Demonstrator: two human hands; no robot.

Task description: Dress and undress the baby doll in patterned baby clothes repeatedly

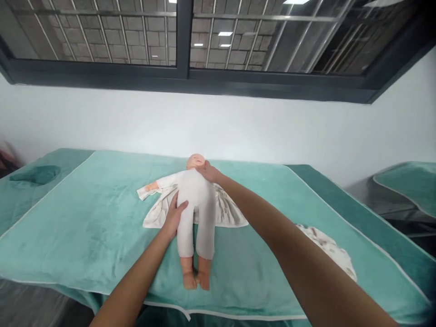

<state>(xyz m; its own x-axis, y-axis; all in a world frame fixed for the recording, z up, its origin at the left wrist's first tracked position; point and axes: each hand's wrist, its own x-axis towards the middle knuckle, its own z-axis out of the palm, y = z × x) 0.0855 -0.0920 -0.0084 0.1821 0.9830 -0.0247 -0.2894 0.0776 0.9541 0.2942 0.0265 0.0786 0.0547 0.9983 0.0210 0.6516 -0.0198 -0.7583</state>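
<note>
– One doll (196,193), where?
– Lies face up at the centre of the frame, over a spread patterned garment (227,214).
– And with the left hand (174,217)?
– Rests half open against the hip, thumb spread.
– With the right hand (209,172)?
– Touches the shoulder, fingers slightly bent; cannot tell whether gripping.
</note>
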